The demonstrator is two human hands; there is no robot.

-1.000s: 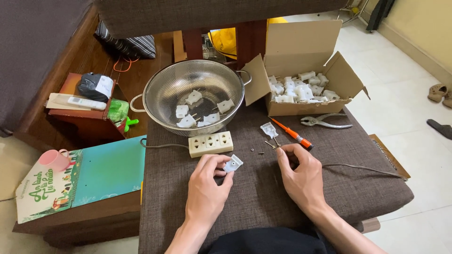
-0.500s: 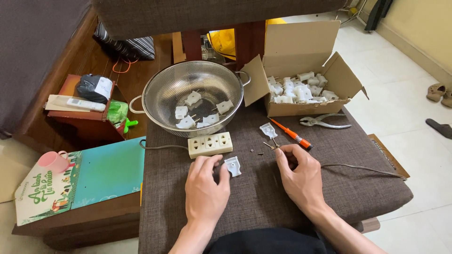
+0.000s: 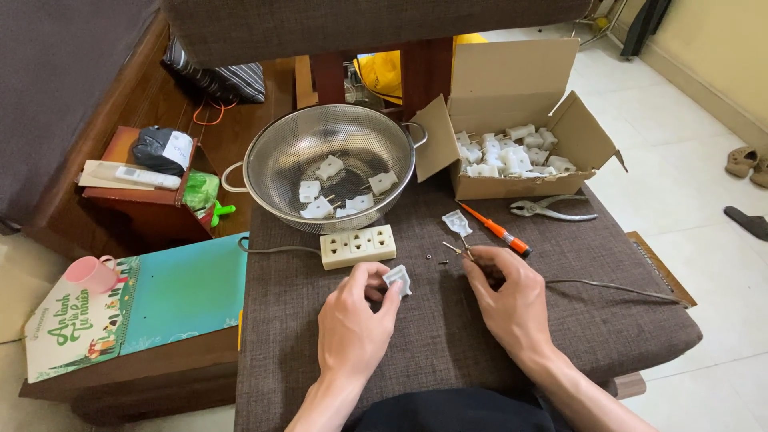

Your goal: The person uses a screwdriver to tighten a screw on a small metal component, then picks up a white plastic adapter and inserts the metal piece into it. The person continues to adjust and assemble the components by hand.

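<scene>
Plug shell (image 3: pixel 398 279) pinched by left hand (image 3: pixel 352 324), cushion mid-front

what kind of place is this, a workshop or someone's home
Most likely a home living room used as a makeshift workbench: the work lies on a brown cushioned seat, sandals sit on the tiled floor, and a kitchen colander holds white plug parts.

One colander (image 3: pixel 276 152), five plugs (image 3: pixel 330 168) inside, one power strip (image 3: pixel 358 246), one screwdriver (image 3: pixel 494 230), one pliers (image 3: pixel 552 210), one cardboard box (image 3: pixel 512 88)
</scene>
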